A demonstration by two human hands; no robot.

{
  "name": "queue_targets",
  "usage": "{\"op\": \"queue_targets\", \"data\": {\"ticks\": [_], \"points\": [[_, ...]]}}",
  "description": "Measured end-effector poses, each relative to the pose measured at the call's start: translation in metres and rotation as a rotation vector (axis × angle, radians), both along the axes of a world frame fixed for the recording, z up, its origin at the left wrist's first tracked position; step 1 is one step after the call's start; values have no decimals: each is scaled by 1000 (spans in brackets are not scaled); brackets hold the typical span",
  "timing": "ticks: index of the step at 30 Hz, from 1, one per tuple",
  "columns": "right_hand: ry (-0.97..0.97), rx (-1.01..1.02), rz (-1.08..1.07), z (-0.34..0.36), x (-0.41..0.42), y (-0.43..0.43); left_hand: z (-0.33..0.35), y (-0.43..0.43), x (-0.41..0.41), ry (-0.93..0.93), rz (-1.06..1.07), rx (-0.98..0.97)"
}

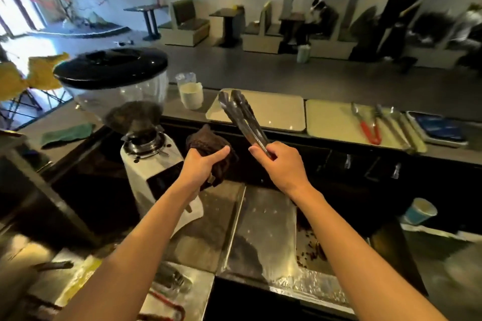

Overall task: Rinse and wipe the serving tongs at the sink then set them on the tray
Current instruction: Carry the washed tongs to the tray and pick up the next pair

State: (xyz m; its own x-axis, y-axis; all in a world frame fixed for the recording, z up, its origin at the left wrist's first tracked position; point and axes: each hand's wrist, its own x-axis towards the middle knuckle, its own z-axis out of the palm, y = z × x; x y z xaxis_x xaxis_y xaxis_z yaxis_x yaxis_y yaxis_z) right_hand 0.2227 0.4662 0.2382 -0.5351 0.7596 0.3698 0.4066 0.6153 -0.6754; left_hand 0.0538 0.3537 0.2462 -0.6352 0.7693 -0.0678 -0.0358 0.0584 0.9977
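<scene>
Your right hand has its fingers clamped around the handle end of the slim polished steel serving tongs. The tongs angle away towards eleven o'clock with their arms pressed nearly together. Their tips are over the near left corner of the flat cream rectangular tray at twelve o'clock; whether they touch it cannot be told. That reach suggests you are about to set them down. Your left hand, at nine o'clock of the right and apart from the tongs, has its fingers curled tight around a bunched dark brown knitted cloth, probably held close for wiping. Below your wrists at six o'clock lies a dimpled stainless steel drainboard, glinting as if wet. A second cream tray at two o'clock bears red-handled tongs and other utensils.
</scene>
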Motion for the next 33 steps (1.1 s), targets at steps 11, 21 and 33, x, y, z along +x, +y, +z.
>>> {"op": "queue_targets", "data": {"ticks": [11, 21, 33], "points": [[28, -69, -206, 6, 81, 168, 15, 203, 81, -93, -152, -5], [-80, -119, -318, 1, 105, 277, 4, 324, 112, -142, -193, -30], [-575, -81, -447, -28, 86, 368, -2, 361, 123, -230, -141, -62]]}}
